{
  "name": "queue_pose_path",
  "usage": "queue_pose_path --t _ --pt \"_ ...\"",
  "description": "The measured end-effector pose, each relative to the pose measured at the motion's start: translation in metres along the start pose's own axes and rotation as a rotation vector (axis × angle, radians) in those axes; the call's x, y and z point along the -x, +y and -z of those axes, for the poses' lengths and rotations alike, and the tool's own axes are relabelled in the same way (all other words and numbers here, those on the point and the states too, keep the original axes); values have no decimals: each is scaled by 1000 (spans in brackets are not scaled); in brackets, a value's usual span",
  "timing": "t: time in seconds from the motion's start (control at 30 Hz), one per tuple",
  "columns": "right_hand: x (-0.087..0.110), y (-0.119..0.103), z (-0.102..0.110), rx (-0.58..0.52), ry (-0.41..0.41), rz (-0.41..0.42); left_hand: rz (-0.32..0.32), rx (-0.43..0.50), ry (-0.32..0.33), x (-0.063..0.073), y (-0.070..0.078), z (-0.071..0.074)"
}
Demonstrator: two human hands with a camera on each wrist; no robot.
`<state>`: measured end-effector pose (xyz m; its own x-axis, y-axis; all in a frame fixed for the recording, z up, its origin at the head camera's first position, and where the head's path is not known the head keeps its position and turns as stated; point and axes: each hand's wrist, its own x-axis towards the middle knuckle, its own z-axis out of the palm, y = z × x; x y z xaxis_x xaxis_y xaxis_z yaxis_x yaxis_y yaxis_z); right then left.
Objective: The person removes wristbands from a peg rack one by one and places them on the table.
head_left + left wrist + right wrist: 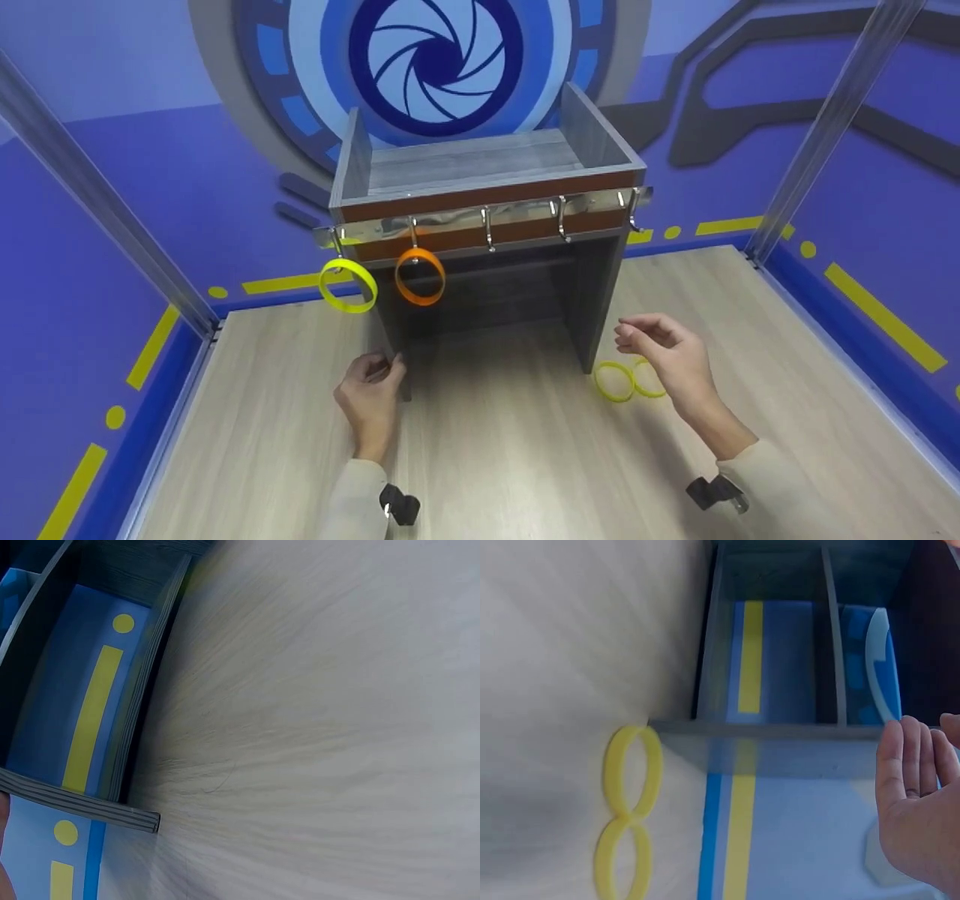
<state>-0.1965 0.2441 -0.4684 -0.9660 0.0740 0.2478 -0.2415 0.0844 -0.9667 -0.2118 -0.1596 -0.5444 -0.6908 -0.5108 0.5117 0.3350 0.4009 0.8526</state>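
Note:
My left hand (371,390), fingers loosely curled, is beside the lower left side panel of a grey wooden shelf unit (491,181). The thumb tip is close to the panel's front edge; contact cannot be made out. Nothing shows in that hand. Only a sliver of it enters the left wrist view. My right hand (675,367) hovers right of the unit, fingers extended and slightly bent, holding nothing; the right wrist view shows its fingers (911,757). Below it, two yellow rings (614,382) (632,772) lie side by side on the table.
A metal hook rail (517,217) crosses the unit's front. A yellow ring (348,307) hangs on its leftmost hook, an orange ring (420,298) on the second. The unit stands on a wooden table (487,465), with patterned blue walls (165,187) and metal posts (840,127) around.

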Motion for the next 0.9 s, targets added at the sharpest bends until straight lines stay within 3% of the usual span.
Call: queue_pose_path --t 0.23,0.6,0.9 --pt "-4 -9 -20 -10 -31 32 52 16 -15 1 1 0" --pt "-11 -24 -51 -141 -85 94 90 9 -1 2 2 2" --pt "-13 -39 -74 -175 -117 126 81 5 -12 0 3 1"
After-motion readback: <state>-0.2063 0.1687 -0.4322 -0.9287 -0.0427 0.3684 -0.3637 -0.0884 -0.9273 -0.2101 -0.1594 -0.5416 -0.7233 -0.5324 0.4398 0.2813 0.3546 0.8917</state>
